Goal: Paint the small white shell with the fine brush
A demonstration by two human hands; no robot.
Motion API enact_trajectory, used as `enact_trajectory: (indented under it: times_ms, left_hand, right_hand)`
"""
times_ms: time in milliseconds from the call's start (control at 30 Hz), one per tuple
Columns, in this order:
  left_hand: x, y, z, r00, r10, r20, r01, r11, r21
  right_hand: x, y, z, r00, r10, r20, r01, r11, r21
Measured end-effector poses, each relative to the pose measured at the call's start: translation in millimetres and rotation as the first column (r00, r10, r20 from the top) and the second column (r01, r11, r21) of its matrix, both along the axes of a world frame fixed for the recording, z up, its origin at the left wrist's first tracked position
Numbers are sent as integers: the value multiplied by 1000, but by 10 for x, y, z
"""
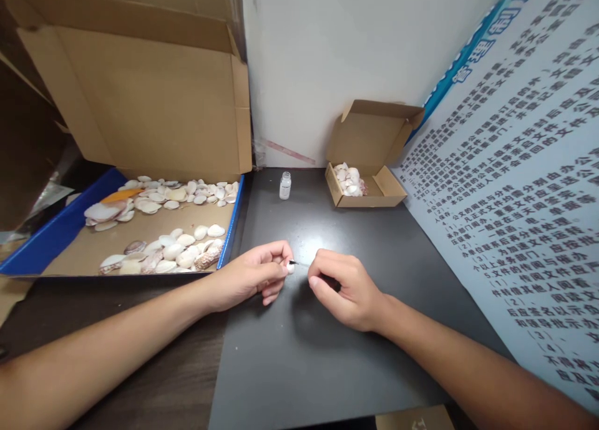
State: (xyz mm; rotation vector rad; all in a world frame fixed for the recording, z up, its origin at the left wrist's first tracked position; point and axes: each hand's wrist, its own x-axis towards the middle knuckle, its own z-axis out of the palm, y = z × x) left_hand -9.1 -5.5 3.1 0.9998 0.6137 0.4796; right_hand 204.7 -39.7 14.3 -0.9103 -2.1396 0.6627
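A pale poster (505, 186) covered in dark writing leans up along the right hand's side, and a white wall (318, 55) stands beyond both hands. Under them spreads the black table (262, 367). Left of the left hand lies the big box (229, 230), blue-sided, its brown lid raised at the far edge; inside, shells (173, 251) lie in two bands, one nearer the hand and one farther off, with an orange piece (122, 195) among the far ones. The small box (369, 201) sits open past the right hand, paler shells heaped in its left part.

The two hands are near each other but apart. The right hand (344, 286) is curled, fingertips pinched on a thin tool (302, 264) — its dark tip points at the left hand (264, 271), whose thumb and fingers clamp a small white piece (291, 268). Whether tip and piece touch, I cannot tell. Straight beyond the left hand, well apart from it, a clear bottle (285, 186) stands upright.
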Motion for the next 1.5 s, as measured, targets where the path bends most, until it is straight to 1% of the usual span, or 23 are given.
enact_trajectory:
  times_ms: [67,100,167,233,267,333,433,533,600,633,700,800,867,967,1033,1133,1233,1333,1400,1500]
  left_hand:
    - [2,-1,0,1000,-3,-6,3,1000,3]
    - [2,0,1,1000,-8,-10,8,1000,4]
    - [2,1,2,1000,-11,-14,11,1000,7]
    - [1,2,4,1000,-8,-13,8,1000,7]
    - [1,3,4,1000,-7,-12,7,1000,6]
    - [1,4,4,1000,-10,-11,11,1000,5]
    - [0,3,0,1000,-23,-13,24,1000,8]
    - [-1,2,-3,1000,-13,-7,13,1000,13]
    - [0,1,-2,1000,-3,0,3,1000,9]
    - [1,0,-1,1000,-1,3,1,1000,6]
    - [2,0,0,1000,-6,-1,6,1000,4]
    - [0,0,-1,1000,-16,-11,16,1000,10]
    - [-4,1,-2,1000,-16,-11,16,1000,9]
    - [-9,4,-5,1000,-11,-6,11,1000,7]
    - [-9,7,-8,1000,-12,-7,12,1000,10]
    - [-5,8,-10,1000,-25,-11,26,999,20]
    - [-2,3,-5,1000,-27,-3,27,999,27]
    - [-2,-1,6,1000,-25,-6,25,999,32]
    - [-2,-1,12,1000,-22,-14,23,999,38]
    - [0,4,9,1000,-23,-21,24,999,39]
  right_hand:
    - [3,1,4,999,-48,0,48,998,27]
    - [6,1,6,999,-43,-10,44,998,45]
    - [7,-6,9,1000,8,-20,-7,997,75]
    - [1,-17,11,999,50,3,-50,996,80]
    - [-4,-23,13,999,47,22,-49,996,76]
    - [-12,-28,20,999,-1,50,-3,997,71]
    - [-8,-23,38,997,-71,39,66,992,103]
    - [-2,-20,51,999,-23,35,18,989,146]
    - [-5,-22,51,998,12,68,-21,990,141]
    - [-7,-22,49,996,8,86,-19,991,131]
    - [-8,-21,48,995,-36,98,25,994,111]
    - [-2,-15,50,994,-92,53,85,989,122]
    - [0,-16,51,997,-61,41,56,990,130]
    - [-4,-18,47,996,1,89,-11,994,108]
    - [-5,-12,44,994,-27,111,17,996,90]
    - [6,2,48,993,-85,86,78,993,85]
    - [12,0,52,997,-32,68,25,994,107]
    - [1,-13,47,995,26,100,-37,993,113]
    - [-6,-14,47,994,-3,111,-9,994,110]
    - [-5,-12,56,995,-60,82,49,991,123]
